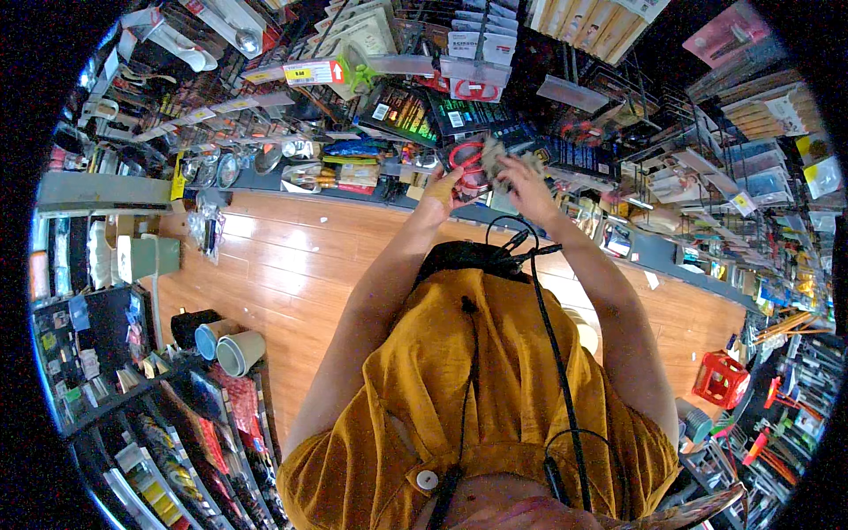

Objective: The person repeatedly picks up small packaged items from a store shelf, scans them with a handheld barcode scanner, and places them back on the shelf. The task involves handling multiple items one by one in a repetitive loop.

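Red-handled scissors [468, 162], which look packaged, are held in my left hand [442, 192] in front of the hanging rack. Just to the right, my right hand [527, 185] has its fingers on a crumpled grey-beige cloth [493, 159], which touches or overlaps the scissors' pack. Behind both hands are dark printed packs [404, 114] with barcodes. Above them, more packs with red scissors [476, 89] hang from a hook. The fingertips of my right hand are partly hidden by the cloth and blur.
Ladles and strainers [228, 169] hang to the left of the hands. A low shelf edge [391, 199] runs below the rack. Plastic bins [240, 352] stand on the wooden floor at lower left, a red basket [722, 379] at right. Black cables [540, 291] dangle before my chest.
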`<action>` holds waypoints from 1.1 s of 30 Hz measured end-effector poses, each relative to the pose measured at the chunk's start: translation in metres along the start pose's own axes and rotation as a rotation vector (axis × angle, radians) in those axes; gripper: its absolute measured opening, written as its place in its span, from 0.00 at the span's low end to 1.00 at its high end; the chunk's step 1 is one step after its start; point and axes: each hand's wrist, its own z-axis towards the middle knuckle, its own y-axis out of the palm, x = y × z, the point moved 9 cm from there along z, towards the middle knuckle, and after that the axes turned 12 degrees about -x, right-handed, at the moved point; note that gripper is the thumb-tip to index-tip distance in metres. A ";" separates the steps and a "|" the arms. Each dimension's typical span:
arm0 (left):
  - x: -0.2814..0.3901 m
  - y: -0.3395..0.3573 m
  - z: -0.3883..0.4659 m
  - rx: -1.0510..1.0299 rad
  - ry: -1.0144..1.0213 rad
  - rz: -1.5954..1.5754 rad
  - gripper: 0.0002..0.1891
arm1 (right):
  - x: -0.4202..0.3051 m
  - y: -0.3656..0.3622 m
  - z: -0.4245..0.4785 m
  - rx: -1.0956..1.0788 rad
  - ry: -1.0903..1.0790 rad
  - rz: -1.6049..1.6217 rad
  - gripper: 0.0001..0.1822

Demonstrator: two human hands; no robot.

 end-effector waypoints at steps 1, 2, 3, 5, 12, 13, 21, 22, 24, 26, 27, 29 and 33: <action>0.000 0.000 0.001 -0.020 0.008 0.008 0.16 | 0.019 -0.004 0.000 0.068 0.075 0.037 0.16; 0.000 0.000 0.002 -0.035 0.014 0.044 0.16 | 0.036 -0.011 -0.003 0.190 0.148 0.068 0.18; 0.000 0.000 0.004 -0.051 0.016 0.081 0.16 | 0.044 -0.013 -0.001 0.234 0.213 0.093 0.19; -0.004 -0.003 0.007 -0.057 0.006 0.123 0.16 | 0.054 -0.012 0.004 0.320 0.343 0.142 0.22; -0.004 -0.021 0.004 -0.102 0.032 0.166 0.15 | -0.061 -0.004 0.041 0.028 -0.205 -0.081 0.17; 0.002 -0.009 -0.002 -0.096 0.024 0.184 0.15 | -0.051 -0.004 0.042 0.025 -0.140 -0.124 0.16; 0.006 -0.002 -0.020 0.023 0.033 0.250 0.21 | 0.073 -0.024 0.038 0.144 0.247 -0.199 0.14; 0.006 -0.007 -0.018 0.043 0.034 0.263 0.21 | 0.086 -0.025 0.033 0.161 0.326 -0.141 0.14; 0.000 -0.022 -0.012 0.083 0.034 0.290 0.21 | 0.095 -0.027 0.018 0.250 0.513 -0.249 0.15; -0.001 -0.028 -0.006 0.049 0.139 0.268 0.18 | 0.091 -0.024 0.005 0.311 0.614 -0.336 0.17; -0.001 -0.031 -0.004 0.032 0.189 0.256 0.16 | 0.080 -0.020 0.003 0.299 0.583 -0.326 0.18; -0.006 -0.042 -0.002 0.072 0.148 0.282 0.14 | 0.054 -0.014 0.001 0.275 0.521 -0.305 0.18; -0.009 -0.038 -0.005 0.088 0.053 0.316 0.13 | -0.012 -0.008 0.004 0.225 0.130 -0.207 0.19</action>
